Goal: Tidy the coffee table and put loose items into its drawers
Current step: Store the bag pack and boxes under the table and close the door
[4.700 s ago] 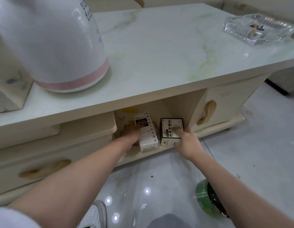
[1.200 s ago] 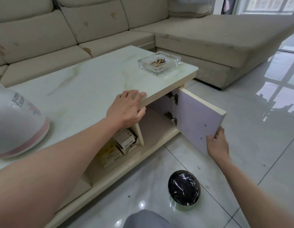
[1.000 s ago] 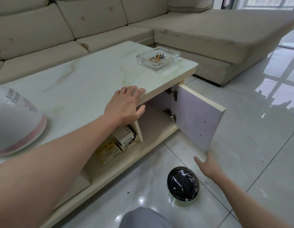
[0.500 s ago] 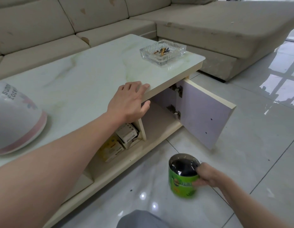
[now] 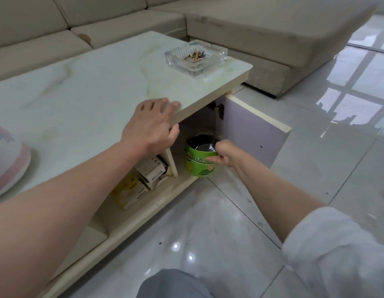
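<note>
My right hand point(image 5: 224, 152) grips a green round tin point(image 5: 200, 163) with a black plastic-wrapped top, held at the mouth of the open cupboard under the coffee table point(image 5: 96, 91). The cupboard door point(image 5: 254, 127) stands swung open to the right. My left hand point(image 5: 152, 125) lies flat on the table's front edge, fingers spread, thumb under the rim. In the open shelf to the left lie a white medicine box point(image 5: 153, 169) and a yellow box point(image 5: 130, 190).
A glass ashtray point(image 5: 196, 55) with cigarette butts sits near the table's right end. A white and pink appliance point(image 5: 8, 164) stands at the left edge. A beige sofa point(image 5: 262, 26) wraps behind and to the right. Glossy floor tiles point(image 5: 208, 233) lie below; my knee point(image 5: 176, 284) is at the bottom.
My right hand let go of the cupboard door, picked the green tin up off the floor and carried it up to the cupboard opening. My left hand stayed on the table edge.
</note>
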`<state>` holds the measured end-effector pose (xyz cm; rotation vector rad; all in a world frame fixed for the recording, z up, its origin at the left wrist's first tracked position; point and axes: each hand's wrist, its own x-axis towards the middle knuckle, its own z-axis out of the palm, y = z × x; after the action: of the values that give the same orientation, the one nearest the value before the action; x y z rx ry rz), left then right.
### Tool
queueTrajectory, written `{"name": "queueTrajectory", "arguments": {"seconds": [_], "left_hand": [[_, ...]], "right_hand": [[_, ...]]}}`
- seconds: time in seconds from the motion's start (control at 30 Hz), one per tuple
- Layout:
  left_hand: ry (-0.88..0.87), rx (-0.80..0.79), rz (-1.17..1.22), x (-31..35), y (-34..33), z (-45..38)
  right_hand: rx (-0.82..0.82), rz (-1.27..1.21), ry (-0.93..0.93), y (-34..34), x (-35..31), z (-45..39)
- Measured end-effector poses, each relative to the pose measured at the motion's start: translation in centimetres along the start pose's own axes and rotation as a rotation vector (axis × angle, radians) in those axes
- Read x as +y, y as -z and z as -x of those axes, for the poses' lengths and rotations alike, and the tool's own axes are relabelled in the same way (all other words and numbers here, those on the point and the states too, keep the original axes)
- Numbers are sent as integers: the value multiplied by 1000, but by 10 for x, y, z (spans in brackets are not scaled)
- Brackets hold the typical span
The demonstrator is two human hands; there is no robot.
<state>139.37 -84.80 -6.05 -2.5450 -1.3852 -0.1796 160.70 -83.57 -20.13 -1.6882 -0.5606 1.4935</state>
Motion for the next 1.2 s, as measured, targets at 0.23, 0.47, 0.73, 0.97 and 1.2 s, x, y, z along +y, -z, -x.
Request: {"name": "queueTrajectory", "arguments": {"seconds": [0.23,0.47,0.73,0.97,1.2], "left_hand": [[-9,22,19,-1,-2,0],[-12,3,18,-1,-3,-1],[-7,-16,11,0,-1,0],[-8,-25,-17,3,2,3],[26,-19,108,2,7,5]], "right_hand": [[65,-228,-50,-35,9,-28],[14,-223,0,-49,18,-44],[127,218,151,38,111,11],[517,513,173,150,105,47],[306,440,484,126,52,64]]}}
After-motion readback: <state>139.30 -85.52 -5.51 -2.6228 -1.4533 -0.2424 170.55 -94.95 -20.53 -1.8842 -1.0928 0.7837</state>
